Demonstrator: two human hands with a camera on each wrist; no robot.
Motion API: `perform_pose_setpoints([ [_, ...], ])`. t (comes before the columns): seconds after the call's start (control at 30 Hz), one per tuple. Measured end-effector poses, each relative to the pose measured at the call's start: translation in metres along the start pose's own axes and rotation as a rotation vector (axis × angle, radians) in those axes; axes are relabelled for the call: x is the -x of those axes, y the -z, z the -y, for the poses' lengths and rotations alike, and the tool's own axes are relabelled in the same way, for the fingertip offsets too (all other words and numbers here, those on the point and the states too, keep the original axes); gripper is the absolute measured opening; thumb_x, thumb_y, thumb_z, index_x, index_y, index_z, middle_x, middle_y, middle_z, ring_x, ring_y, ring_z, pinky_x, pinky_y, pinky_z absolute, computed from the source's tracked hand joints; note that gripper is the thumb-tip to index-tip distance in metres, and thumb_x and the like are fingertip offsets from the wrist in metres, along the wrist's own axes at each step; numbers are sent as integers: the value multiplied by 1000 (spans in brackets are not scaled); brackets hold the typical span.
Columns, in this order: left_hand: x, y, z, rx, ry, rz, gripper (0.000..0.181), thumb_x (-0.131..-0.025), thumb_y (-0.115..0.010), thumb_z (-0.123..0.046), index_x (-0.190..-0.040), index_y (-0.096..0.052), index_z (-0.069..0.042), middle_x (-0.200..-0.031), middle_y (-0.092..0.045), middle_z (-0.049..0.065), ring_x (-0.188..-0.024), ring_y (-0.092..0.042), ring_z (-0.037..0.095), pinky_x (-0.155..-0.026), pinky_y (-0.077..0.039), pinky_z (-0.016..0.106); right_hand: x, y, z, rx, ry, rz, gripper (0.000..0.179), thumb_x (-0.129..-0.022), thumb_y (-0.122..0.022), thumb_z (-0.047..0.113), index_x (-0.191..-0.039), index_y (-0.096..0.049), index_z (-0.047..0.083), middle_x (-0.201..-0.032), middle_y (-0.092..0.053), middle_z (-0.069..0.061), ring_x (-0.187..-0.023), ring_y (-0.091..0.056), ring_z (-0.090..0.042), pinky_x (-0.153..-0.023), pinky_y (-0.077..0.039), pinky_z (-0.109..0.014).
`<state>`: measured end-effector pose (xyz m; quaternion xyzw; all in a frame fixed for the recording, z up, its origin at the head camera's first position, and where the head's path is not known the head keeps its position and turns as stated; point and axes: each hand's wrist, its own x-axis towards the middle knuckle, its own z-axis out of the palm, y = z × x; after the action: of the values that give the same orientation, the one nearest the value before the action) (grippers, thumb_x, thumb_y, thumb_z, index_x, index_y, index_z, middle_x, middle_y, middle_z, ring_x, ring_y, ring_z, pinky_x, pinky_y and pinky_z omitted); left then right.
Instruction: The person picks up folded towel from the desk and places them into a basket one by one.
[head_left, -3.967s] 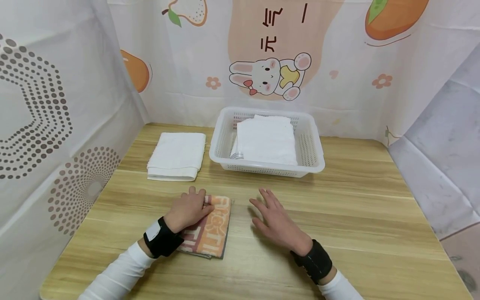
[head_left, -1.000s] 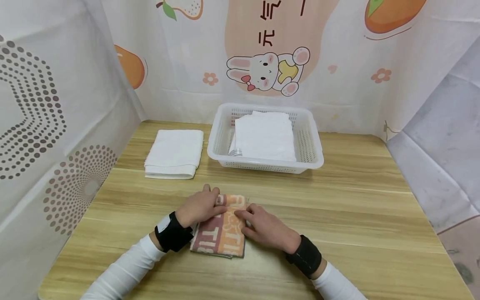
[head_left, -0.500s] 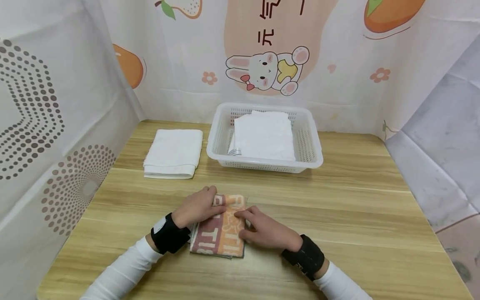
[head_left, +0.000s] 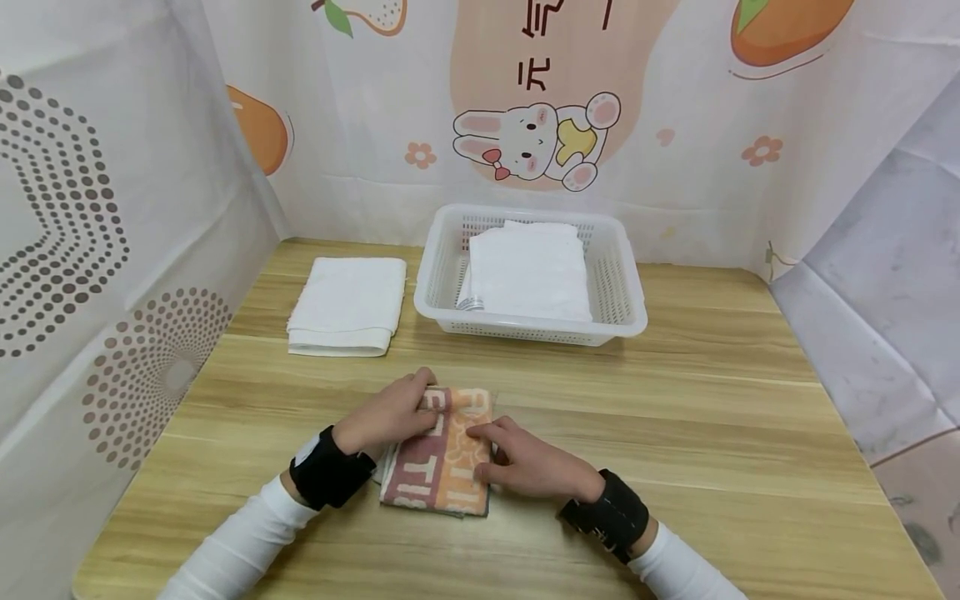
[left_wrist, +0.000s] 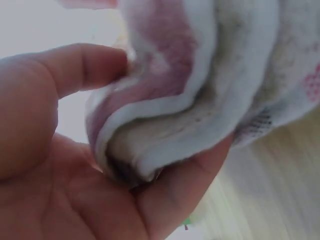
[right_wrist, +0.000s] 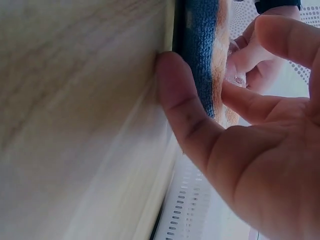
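Note:
A folded orange and mauve towel [head_left: 450,467] with pale lettering lies on the table in front of the person. At its left side the left hand [head_left: 386,412] pinches the layered edge; in the left wrist view the towel's layers [left_wrist: 160,95] bend between the thumb and the fingers. The right hand [head_left: 536,462] rests at the opposite edge, one fingertip on top of the towel. In the right wrist view, a finger [right_wrist: 180,95] of that hand lies against the dark blue side of the towel, down by the tabletop.
Behind the hands stands a white perforated plastic basket [head_left: 528,327] holding folded white towels [head_left: 528,271]. Another folded white towel [head_left: 348,300] lies left of it on the wooden table [head_left: 712,417]. Printed curtains [head_left: 375,125] hang behind and along the left side.
Since the earliest frame, the coloured towel has shifted right and the right hand has come to its edge. Lately the left hand has drawn slightly left, its fingers now gripping the towel's edge.

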<state>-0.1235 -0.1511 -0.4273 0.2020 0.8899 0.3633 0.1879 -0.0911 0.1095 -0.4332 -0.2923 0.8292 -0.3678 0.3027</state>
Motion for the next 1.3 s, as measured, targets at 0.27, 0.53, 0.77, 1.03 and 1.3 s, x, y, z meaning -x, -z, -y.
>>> perform_pose_setpoints([
  [0.27, 6, 7, 6, 23, 36, 32, 54, -81, -68, 6, -131, -49, 2, -112, -62, 14, -91, -56, 19, -77, -46, 34, 2, -1, -1, 3, 22, -13, 58, -101, -59, 29, -149, -42, 1, -119, -46, -9, -89, -47, -14, -73, -42, -23],
  [0.53, 10, 6, 10, 160, 20, -3, 20, -86, -68, -2, -102, -57, -5, -91, -61, 4, -75, -54, 15, -66, -45, 28, 7, -3, -1, -6, 45, -41, 59, -100, -60, 27, -149, -41, 1, -114, -46, -6, -85, -46, -11, -71, -42, -22],
  [0.77, 11, 1, 7, 286, 72, -72, 50, -96, -65, -11, -134, -33, -6, -99, -64, 13, -72, -60, 17, -65, -49, 31, 9, -4, -2, -9, 19, -73, 59, -99, -60, 26, -150, -41, 3, -118, -48, -9, -86, -48, -14, -71, -42, -23],
  [1.03, 16, -15, 6, 178, -85, -196, 42, -102, -57, -14, -130, -26, -11, -78, -56, 6, -51, -49, 7, -51, -45, 25, 11, -6, -4, -20, 16, -105, 59, -99, -61, 23, -149, -41, 1, -109, -48, -7, -85, -47, -14, -70, -42, -23],
  [1.3, 18, -20, 9, 1, -300, -83, 13, -103, -50, -6, -113, -52, -14, -100, -52, 1, -82, -48, 10, -72, -44, 25, 12, -7, -5, -32, 31, -128, 56, -98, -60, 22, -148, -44, 0, -107, -48, -6, -86, -47, -15, -71, -42, -24],
])
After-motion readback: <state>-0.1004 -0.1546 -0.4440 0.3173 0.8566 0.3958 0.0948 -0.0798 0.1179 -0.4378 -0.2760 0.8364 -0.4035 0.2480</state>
